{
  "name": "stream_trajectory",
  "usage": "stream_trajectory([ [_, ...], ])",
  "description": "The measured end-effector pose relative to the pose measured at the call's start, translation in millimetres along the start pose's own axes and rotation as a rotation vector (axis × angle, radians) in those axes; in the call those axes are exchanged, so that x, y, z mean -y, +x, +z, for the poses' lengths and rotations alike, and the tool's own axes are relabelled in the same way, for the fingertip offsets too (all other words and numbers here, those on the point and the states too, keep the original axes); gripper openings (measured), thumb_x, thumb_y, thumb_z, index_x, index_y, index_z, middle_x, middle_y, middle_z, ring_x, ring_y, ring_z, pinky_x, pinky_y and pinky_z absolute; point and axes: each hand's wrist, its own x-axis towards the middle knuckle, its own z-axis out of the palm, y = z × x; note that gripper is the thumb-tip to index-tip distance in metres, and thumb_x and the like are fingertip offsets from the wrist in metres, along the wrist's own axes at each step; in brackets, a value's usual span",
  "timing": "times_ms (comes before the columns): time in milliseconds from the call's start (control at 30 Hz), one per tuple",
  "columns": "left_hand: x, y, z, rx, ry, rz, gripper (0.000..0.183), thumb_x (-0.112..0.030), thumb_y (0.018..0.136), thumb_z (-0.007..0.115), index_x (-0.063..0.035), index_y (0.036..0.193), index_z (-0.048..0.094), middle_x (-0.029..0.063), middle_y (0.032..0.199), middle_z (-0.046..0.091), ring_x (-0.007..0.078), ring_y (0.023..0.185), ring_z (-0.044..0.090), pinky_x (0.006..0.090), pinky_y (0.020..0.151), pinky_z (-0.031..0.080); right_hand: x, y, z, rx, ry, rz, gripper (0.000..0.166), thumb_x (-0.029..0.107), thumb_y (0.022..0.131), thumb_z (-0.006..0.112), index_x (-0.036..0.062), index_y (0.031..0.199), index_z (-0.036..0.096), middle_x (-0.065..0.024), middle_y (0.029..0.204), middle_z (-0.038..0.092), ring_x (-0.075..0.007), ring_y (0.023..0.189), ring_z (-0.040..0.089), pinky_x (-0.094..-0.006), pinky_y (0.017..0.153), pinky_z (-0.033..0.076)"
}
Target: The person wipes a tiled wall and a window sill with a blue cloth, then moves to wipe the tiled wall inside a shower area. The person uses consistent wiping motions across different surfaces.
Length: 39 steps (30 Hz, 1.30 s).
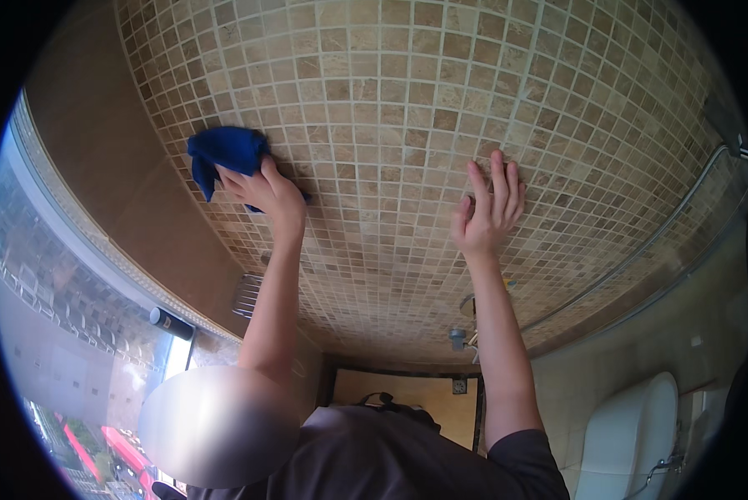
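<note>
My left hand [264, 197] is pressing a dark blue cloth [230, 150] against a wall of small beige and brown mosaic tiles [374, 119]. The cloth is bunched around the fingers, close to where the mosaic meets a plain brown tiled wall [155, 212]. Further right, my right hand [489, 209] rests on the mosaic with its fingers somewhat apart and nothing visible in it. Both arms are raised and reach forward from my body.
At the left is a window [92, 350] with a dark cylindrical container [171, 323] beside it. A wire rack [247, 295] hangs below my left hand. Shower fittings [458, 339] and a metal hose [636, 244] are on the right. Low down are a floor drain [459, 386] and a white bathroom fixture [627, 431].
</note>
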Motion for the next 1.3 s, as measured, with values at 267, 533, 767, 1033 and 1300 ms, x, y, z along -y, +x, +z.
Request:
stream_trajectory([
  [267, -58, -63, -2, 0.371, 0.022, 0.617, 0.049, -0.028, 0.082, 0.055, -0.0112, 0.128, 0.055, 0.0194, 0.15, 0.034, 0.039, 0.133, 0.033, 0.0521, 0.106, 0.02, -2, 0, 2, -0.035, 0.034, -0.009, 0.048, 0.018, 0.083, 0.047, 0.0218, 0.13, 0.059, -0.0049, 0.145, 0.046, -0.0266, 0.137, 0.037, -0.0452, 0.114, 0.02],
  [533, -43, -93, -14, 0.665, 0.034, 1.007, 0.051, -0.031, 0.08, 0.057, -0.038, 0.131, 0.055, -0.0092, 0.144, 0.047, 0.0135, 0.12, 0.053, 0.0423, 0.104, 0.035, -2, -11, -2, 0.037, 0.061, -0.008, 0.051, 0.014, 0.079, 0.05, 0.0258, 0.127, 0.062, -0.0054, 0.144, 0.048, -0.0269, 0.138, 0.037, -0.0439, 0.115, 0.017],
  [767, 22, -56, -23, 0.367, 0.123, 0.597, 0.051, -0.033, 0.08, 0.056, -0.0112, 0.127, 0.056, 0.0217, 0.148, 0.036, 0.0409, 0.131, 0.034, 0.0523, 0.108, 0.02, -3, -20, -6, 0.075, 0.048, -0.044, 0.045, 0.018, 0.084, 0.048, 0.0236, 0.126, 0.063, -0.0092, 0.146, 0.046, -0.0291, 0.14, 0.033, -0.0462, 0.114, 0.018],
  [1033, 35, -75, -5, -0.026, -0.079, -0.225, 0.055, -0.029, 0.093, 0.042, 0.0082, 0.133, 0.038, 0.0313, 0.146, 0.024, 0.0454, 0.137, 0.016, 0.0523, 0.113, 0.006, 0, -21, -2, 0.065, 0.039, -0.033, 0.049, 0.021, 0.078, 0.051, 0.0326, 0.124, 0.065, -0.0059, 0.143, 0.049, -0.0268, 0.139, 0.035, -0.0419, 0.117, 0.011],
  [1300, 5, -137, 5, 0.108, -0.001, -0.083, 0.063, -0.028, 0.09, 0.046, 0.0083, 0.139, 0.029, 0.0318, 0.148, 0.017, 0.0474, 0.136, 0.013, 0.0557, 0.111, 0.002, 0, -22, 1, 0.055, 0.059, -0.086, 0.046, 0.023, 0.081, 0.049, 0.0344, 0.123, 0.065, -0.0031, 0.144, 0.049, -0.028, 0.14, 0.032, -0.0425, 0.116, 0.011],
])
